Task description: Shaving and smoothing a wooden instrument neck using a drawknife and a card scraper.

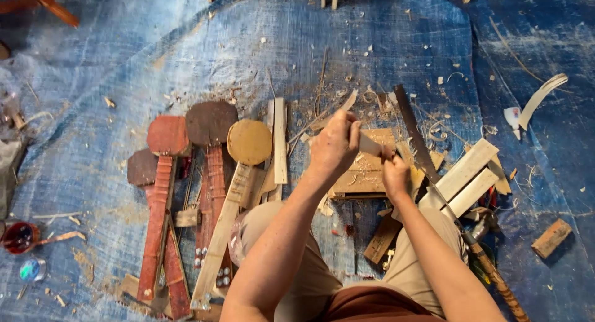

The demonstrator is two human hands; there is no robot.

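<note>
Blue tarp (111, 80) covers the floor, littered w/ wood shavings and offcuts. You're sitting on it, knees in the lower centre of the frame.

Your left hand (333, 143), centre frame, has its fingers closed around one end of a thin, pale wooden strip (370, 146). Your right hand (395, 173), just right of it and a bit lower, pinches the strip's other end, fingers closed too. The strip sits between both hands, held above a flat wooden block (365, 173) on the tarp.

The strip looks light, stiff but thin, so prob. easy to snap or splinter if bent; best held near the ends w/ a firm pinch, as you have it now.

Left of centre lie several paddle-shaped wooden pieces (207, 173), round heads up, red-brown and one tan. Right of your hands: a long dark blade (412, 133) and pale planks (468, 173). A small wood block (551, 237) sits at lower right, and a red cup (18, 236) at lower left.
</note>
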